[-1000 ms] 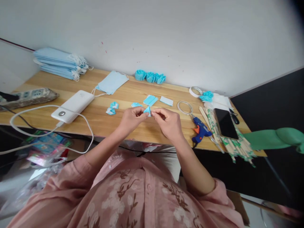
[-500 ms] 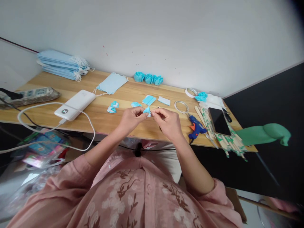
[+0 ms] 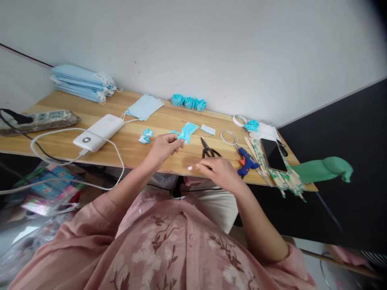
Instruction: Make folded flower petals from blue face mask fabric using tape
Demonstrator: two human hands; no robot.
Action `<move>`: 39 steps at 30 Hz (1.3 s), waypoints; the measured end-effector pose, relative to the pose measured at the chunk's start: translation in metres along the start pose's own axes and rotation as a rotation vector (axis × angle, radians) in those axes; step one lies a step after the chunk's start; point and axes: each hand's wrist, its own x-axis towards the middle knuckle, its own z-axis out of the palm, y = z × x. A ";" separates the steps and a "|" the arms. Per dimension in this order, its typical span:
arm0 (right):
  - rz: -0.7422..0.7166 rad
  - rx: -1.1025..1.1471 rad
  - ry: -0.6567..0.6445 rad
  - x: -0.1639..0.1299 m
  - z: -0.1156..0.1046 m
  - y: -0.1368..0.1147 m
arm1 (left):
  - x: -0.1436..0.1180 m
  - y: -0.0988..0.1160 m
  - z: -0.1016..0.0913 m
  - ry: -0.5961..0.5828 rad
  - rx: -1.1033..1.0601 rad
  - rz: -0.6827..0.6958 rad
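My left hand [image 3: 163, 148] pinches a small folded blue piece [image 3: 184, 137] above the wooden desk [image 3: 127, 141]. My right hand [image 3: 219, 172] is lower, near the desk's front edge, its fingers closed on a tiny white scrap [image 3: 190, 168]. Black scissors [image 3: 208, 149] lie on the desk just beyond my right hand. Two small folded blue pieces [image 3: 145, 136] lie left of my left hand, and flat blue cut pieces [image 3: 190, 128] lie just behind it.
A white power bank [image 3: 99, 131] with its cable, a power strip [image 3: 42, 120], a stack of blue masks [image 3: 81, 82] and one loose mask [image 3: 145, 107] lie left. Blue rosettes [image 3: 188, 102] line the wall. Right: tape ring [image 3: 227, 137], blue glue gun [image 3: 246, 160], phone [image 3: 272, 148], wooden sticks [image 3: 279, 173].
My hands have parted. The right hand let go of the blue piece and dropped toward the front edge with a white scrap, uncovering the scissors. The left hand keeps the blue piece.
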 end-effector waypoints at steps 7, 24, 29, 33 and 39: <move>0.098 0.353 0.283 0.014 0.010 -0.001 | -0.008 0.006 0.010 -0.086 -0.056 0.016; 0.059 0.617 0.336 0.031 0.018 -0.012 | -0.021 0.009 0.007 -0.157 -0.019 0.025; 0.066 0.618 0.352 0.029 0.019 -0.008 | -0.022 0.011 0.009 -0.158 0.031 0.028; 0.077 0.577 0.358 0.028 0.019 -0.004 | -0.020 0.010 0.012 -0.139 0.034 0.044; -0.063 0.065 0.600 0.017 0.015 -0.010 | -0.014 0.005 0.016 -0.051 0.055 0.067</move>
